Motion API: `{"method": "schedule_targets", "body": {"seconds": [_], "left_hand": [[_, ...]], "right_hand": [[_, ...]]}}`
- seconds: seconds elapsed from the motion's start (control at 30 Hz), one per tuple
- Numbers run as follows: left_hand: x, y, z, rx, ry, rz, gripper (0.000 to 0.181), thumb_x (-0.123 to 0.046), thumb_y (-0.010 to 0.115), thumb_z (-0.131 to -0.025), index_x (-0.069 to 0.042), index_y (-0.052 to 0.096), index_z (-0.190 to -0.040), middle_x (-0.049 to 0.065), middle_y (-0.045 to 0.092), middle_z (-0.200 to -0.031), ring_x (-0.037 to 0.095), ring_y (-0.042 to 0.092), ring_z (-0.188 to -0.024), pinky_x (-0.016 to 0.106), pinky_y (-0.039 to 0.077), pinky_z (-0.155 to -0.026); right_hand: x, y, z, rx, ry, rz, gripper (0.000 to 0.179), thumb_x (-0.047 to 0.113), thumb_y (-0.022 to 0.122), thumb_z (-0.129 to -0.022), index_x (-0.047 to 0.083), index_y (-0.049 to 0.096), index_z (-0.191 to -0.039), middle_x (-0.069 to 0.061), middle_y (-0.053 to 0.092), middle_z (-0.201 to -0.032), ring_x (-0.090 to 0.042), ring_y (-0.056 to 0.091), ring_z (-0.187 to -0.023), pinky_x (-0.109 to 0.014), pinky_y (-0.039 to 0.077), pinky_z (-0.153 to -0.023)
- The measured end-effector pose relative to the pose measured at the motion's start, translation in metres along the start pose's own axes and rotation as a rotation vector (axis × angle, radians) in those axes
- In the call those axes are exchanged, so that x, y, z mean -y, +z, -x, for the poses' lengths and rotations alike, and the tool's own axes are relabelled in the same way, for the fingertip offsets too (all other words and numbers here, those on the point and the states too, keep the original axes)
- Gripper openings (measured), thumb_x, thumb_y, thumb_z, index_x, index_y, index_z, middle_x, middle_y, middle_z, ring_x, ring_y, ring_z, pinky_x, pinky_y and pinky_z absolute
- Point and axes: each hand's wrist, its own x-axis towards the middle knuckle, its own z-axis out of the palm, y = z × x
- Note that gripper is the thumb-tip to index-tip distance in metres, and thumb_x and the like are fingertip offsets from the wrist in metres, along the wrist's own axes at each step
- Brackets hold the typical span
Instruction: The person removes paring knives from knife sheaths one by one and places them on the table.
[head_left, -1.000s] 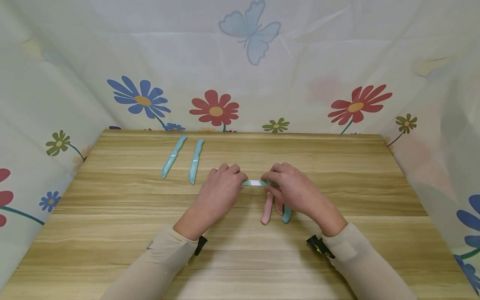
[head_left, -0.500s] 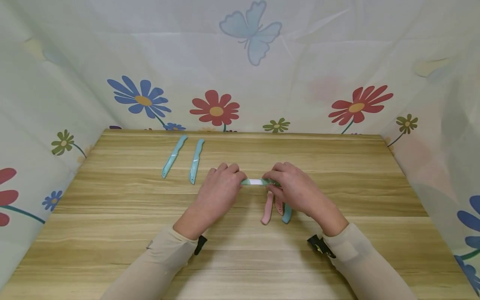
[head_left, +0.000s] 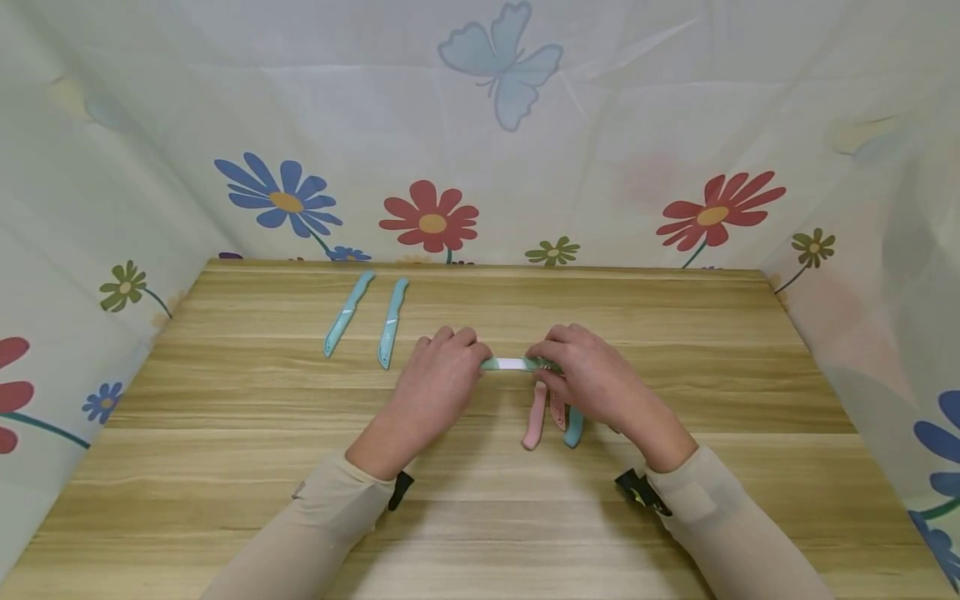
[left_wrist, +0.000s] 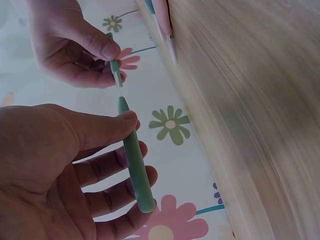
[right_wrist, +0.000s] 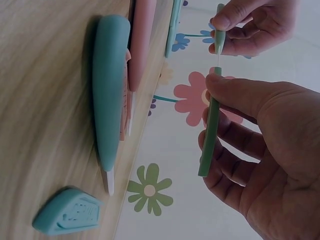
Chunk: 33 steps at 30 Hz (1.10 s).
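My left hand [head_left: 442,379] grips the green handle of a small knife [left_wrist: 136,165] between thumb and fingers. Across from it, my right hand [head_left: 592,375] pinches a green blade sheath [right_wrist: 211,135]. A short stretch of pale blade [head_left: 512,364] shows between the two hands, its tip end hidden in the sheath. Knife and sheath lie in one line, held above the table. Below my right hand lie an unsheathed pink knife [head_left: 535,421], a pink sheath [head_left: 558,411] and an unsheathed teal knife [head_left: 573,427]. The right wrist view also has a teal sheath [right_wrist: 70,212] lying there.
Two sheathed teal knives, one on the left [head_left: 348,315] and one beside it [head_left: 392,325], lie toward the back left of the wooden table [head_left: 675,333]. A flower-printed cloth [head_left: 360,108] hangs behind the table and along both sides.
Slightly more blade shows between the hands than a second ago, with the right hand shifted a little to the right. The things on the table have stayed put.
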Motion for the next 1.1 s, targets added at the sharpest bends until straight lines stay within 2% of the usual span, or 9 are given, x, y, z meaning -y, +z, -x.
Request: {"method": "schedule_targets", "body": {"seconds": [0.6,1.1], "left_hand": [[0.0005,-0.0005,-0.0001,0.006,-0.018,-0.008,0.02,-0.016,0.084,-0.094,-0.014,0.082,-0.113,0.002,0.07,-0.103,0.023,0.061,-0.091,0.039,0.052,-0.073],[0.0012,-0.0012,-0.0007,0.004,-0.04,0.001,0.017,-0.016,0.083,-0.095,-0.014,0.082,-0.112,0.002,0.07,-0.101,0.024,0.061,-0.09,0.041,0.053,-0.074]], "right_hand": [[0.0002,-0.0015,-0.0004,0.019,0.03,0.008,0.025,0.016,0.085,-0.094,0.009,0.079,-0.118,-0.003,0.069,-0.107,-0.023,0.062,-0.098,-0.039,0.056,-0.083],[-0.0013,-0.0019,-0.0005,0.018,0.055,0.013,0.023,0.014,0.084,-0.094,0.01,0.08,-0.116,-0.003,0.069,-0.106,-0.022,0.062,-0.096,-0.036,0.056,-0.081]]}}
